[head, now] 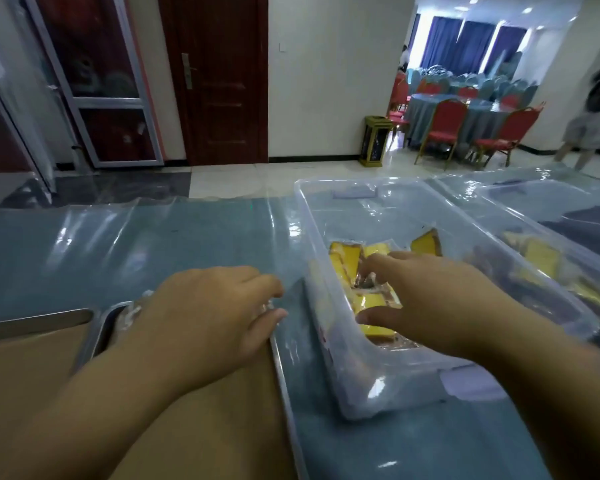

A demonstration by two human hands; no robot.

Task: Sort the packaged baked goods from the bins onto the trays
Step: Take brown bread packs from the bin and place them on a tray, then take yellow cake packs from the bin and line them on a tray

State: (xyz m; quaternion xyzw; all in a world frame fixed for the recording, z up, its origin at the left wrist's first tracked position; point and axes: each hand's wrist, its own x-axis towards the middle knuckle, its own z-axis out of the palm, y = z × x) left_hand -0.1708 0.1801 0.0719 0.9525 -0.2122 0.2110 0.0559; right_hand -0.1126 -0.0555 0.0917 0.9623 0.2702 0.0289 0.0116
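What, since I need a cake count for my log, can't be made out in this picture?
All in the head view:
- The right hand grips a packaged cake in the clear bin and hides any cakes beneath it.
- The left hand covers whatever lies under it at the tray; only clear wrapper shows.
- The second bin is blurred, and the right edge cuts it off.
- The bottom edge cuts off the tray.

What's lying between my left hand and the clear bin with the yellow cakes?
In the head view, only the tray's metal rim and a narrow strip of plastic-covered blue table separate the left hand from the clear bin.
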